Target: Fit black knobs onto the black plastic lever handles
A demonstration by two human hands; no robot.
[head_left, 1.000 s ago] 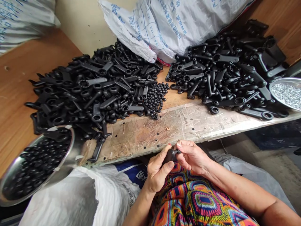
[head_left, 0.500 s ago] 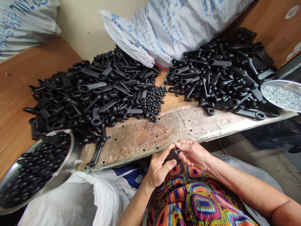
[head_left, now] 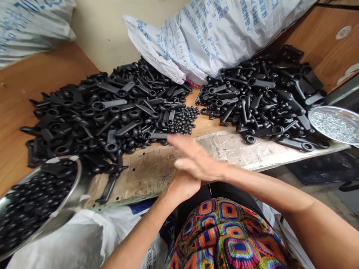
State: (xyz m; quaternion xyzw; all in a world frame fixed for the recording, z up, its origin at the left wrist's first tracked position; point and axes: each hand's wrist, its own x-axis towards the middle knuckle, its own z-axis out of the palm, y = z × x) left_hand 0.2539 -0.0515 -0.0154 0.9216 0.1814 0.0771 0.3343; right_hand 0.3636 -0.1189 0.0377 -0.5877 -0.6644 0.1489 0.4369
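Observation:
My right hand (head_left: 198, 160) stretches left across the front of the bench, fingers extended and blurred by motion. Its fingertips are at the end of a black plastic crank handle (head_left: 155, 136), beside a cluster of small black balls (head_left: 185, 119); whether they touch the handle I cannot tell. Below it, at the bench edge, is my left hand (head_left: 183, 186). Its fingers are hidden behind my right hand, so anything held there does not show. A large pile of black crank handles (head_left: 112, 104) lies on the left, and a second pile of handles (head_left: 252, 97) on the right.
A metal bowl of black knobs (head_left: 77, 175) stands at the front left. At the far right is a dish of small silvery screws or pins (head_left: 331, 110). A white printed sack (head_left: 213, 37) leans behind the piles. An open white sack (head_left: 70, 239) hangs below the bench edge.
Both hands have moved up and left from above my lap, where they held a small black part between them. My right hand now crosses over my left, and the part is out of sight.

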